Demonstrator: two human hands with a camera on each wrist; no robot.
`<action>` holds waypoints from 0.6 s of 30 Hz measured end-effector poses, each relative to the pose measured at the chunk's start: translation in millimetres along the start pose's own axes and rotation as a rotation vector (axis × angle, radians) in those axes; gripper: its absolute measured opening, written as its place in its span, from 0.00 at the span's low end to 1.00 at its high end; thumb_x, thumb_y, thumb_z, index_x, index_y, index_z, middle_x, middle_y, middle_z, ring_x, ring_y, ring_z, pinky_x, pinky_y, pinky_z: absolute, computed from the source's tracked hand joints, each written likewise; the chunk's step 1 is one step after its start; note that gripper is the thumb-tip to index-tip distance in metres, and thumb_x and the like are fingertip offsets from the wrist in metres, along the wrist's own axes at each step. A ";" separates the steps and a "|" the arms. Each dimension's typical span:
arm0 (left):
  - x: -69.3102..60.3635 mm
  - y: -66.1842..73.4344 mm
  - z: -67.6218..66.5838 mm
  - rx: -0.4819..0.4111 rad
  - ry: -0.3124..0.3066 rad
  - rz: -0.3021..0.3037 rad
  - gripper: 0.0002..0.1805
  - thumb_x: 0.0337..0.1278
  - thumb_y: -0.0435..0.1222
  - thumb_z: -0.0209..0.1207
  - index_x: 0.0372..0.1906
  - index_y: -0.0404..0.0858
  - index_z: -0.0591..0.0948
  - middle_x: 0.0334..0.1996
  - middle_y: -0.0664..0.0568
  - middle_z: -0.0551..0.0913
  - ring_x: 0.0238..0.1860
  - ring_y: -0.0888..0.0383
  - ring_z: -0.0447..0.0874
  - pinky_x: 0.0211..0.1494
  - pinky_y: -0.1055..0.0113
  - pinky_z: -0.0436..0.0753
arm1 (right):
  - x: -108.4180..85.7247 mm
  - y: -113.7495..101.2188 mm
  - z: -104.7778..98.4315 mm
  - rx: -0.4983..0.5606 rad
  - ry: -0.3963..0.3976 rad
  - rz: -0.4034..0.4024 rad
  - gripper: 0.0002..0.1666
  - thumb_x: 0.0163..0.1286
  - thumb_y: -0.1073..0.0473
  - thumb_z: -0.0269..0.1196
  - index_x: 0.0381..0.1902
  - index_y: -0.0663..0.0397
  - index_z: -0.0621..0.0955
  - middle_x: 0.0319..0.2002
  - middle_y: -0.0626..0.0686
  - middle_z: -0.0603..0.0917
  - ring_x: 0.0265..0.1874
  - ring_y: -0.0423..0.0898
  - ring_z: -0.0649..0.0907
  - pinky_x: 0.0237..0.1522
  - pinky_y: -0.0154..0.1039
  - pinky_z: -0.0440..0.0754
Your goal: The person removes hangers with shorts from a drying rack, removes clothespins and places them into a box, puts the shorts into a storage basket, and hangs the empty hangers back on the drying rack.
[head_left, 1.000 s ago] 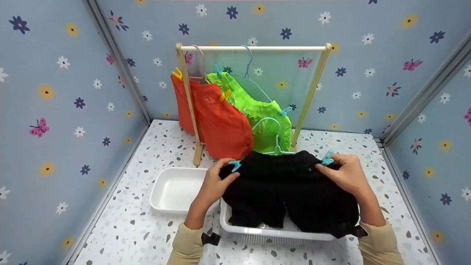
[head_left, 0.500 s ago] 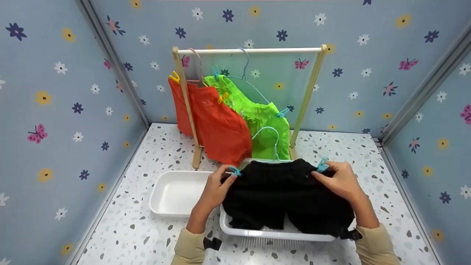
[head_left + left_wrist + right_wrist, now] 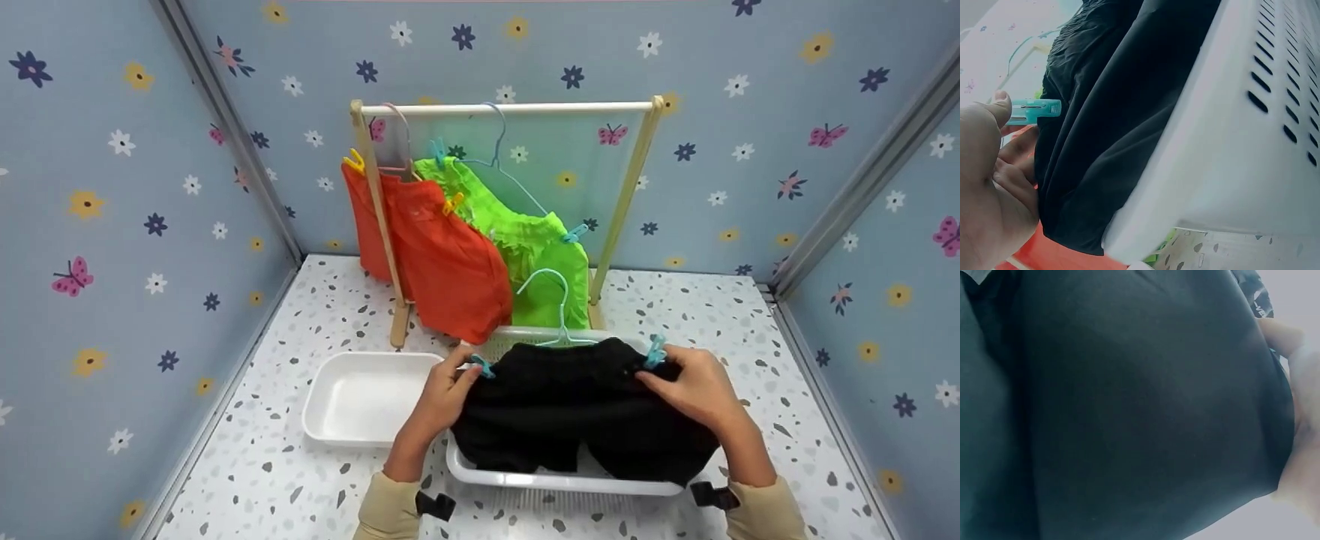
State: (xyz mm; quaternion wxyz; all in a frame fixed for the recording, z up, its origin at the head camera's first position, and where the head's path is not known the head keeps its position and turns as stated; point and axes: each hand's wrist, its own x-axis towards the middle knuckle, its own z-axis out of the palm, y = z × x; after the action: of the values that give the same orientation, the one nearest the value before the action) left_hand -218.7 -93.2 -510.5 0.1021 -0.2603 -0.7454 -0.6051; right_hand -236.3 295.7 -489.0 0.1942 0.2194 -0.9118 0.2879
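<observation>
A pair of black shorts (image 3: pixel 577 405), clipped to a light-blue hanger (image 3: pixel 564 300), is held low over a white perforated basket (image 3: pixel 562 480). At its left corner my left hand (image 3: pixel 444 390) pinches a blue clothespin (image 3: pixel 482 365); in the left wrist view the thumb lies on that clothespin (image 3: pixel 1033 111), with the fingers curled behind by the cloth. My right hand (image 3: pixel 694 382) pinches the right corner of the waistband, thumb in front, beside a second blue clothespin (image 3: pixel 655 351). Black cloth (image 3: pixel 1151 410) fills most of the right wrist view, where the fingertips behind it are hidden.
Behind the basket stands a small wooden rack with a white rod (image 3: pixel 502 109). Orange shorts (image 3: pixel 450 262) with yellow clothespins and lime-green shorts (image 3: pixel 525 232) hang from it. A white tray (image 3: pixel 360 435) sits left of the basket on the speckled tabletop (image 3: pixel 247 450).
Both hands have lowered the black shorts and hanger slightly toward the basket, whose back rim now shows behind them. The head view has shifted a little.
</observation>
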 end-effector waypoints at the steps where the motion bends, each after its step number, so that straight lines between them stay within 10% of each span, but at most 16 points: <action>1: -0.1 -0.3 -0.2 -0.004 0.000 -0.005 0.05 0.68 0.25 0.52 0.41 0.25 0.75 0.36 0.35 0.78 0.38 0.42 0.81 0.43 0.61 0.81 | -0.5 0.7 1.1 0.001 0.012 -0.009 0.19 0.49 0.57 0.78 0.23 0.45 0.75 0.19 0.38 0.74 0.20 0.37 0.73 0.25 0.38 0.73; 10: -4.4 -5.5 -1.2 0.054 0.096 0.021 0.05 0.68 0.25 0.51 0.39 0.28 0.78 0.32 0.41 0.81 0.32 0.49 0.79 0.37 0.66 0.78 | -1.0 2.8 6.5 0.028 0.050 -0.035 0.20 0.46 0.62 0.79 0.22 0.46 0.74 0.19 0.39 0.73 0.18 0.36 0.71 0.24 0.34 0.72; 18: -6.5 -13.1 -6.2 -0.077 0.193 -0.046 0.06 0.71 0.25 0.48 0.40 0.25 0.75 0.34 0.37 0.81 0.34 0.45 0.82 0.41 0.58 0.84 | -1.4 5.5 6.2 0.051 0.053 -0.012 0.21 0.47 0.63 0.78 0.21 0.46 0.74 0.18 0.39 0.73 0.18 0.36 0.70 0.24 0.28 0.69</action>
State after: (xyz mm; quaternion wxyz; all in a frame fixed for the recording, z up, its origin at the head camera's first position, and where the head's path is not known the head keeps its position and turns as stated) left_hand -220.8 -102.6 -523.2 0.1496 -0.1875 -0.7140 -0.6577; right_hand -239.4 296.4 -496.8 0.2142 0.2220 -0.8974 0.3154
